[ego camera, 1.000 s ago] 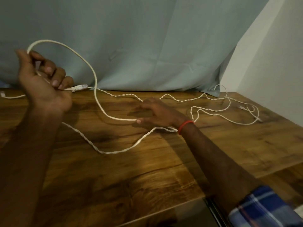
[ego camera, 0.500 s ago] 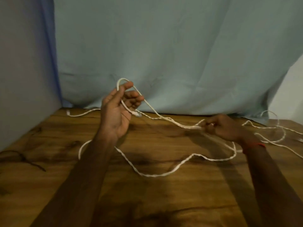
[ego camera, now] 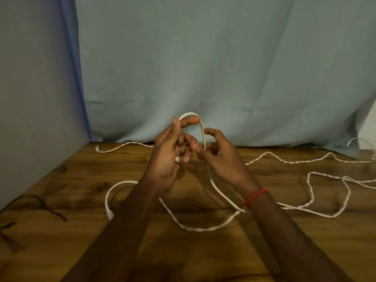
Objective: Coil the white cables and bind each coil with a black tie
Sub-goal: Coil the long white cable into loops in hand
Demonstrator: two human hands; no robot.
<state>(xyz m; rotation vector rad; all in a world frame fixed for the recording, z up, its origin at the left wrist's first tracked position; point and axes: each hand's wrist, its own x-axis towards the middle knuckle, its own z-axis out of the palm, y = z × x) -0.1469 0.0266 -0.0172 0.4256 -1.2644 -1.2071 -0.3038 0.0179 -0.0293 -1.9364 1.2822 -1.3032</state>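
A white cable (ego camera: 203,137) arches in a small loop over the fingers of my left hand (ego camera: 168,155), which is raised above the table and grips the loop with its plug end in the palm. My right hand (ego camera: 221,157) sits close beside it, fingers curled round the strand that drops from the loop. That strand runs down past my right wrist and trails across the wooden table (ego camera: 203,251). More white cable (ego camera: 309,182) lies in loose twisted bends to the right. Several black ties (ego camera: 42,202) lie at the table's left edge.
A pale blue cloth (ego camera: 203,68) hangs behind the table, and a grey wall (ego camera: 36,98) closes the left side. Another white cable end (ego camera: 114,148) lies along the back edge. A plug (ego camera: 110,215) rests near my left forearm.
My right hand has lifted off the table and travelled left to meet my left hand, bringing the cable with it. The loop over my left hand is now tighter. The view has swung left.
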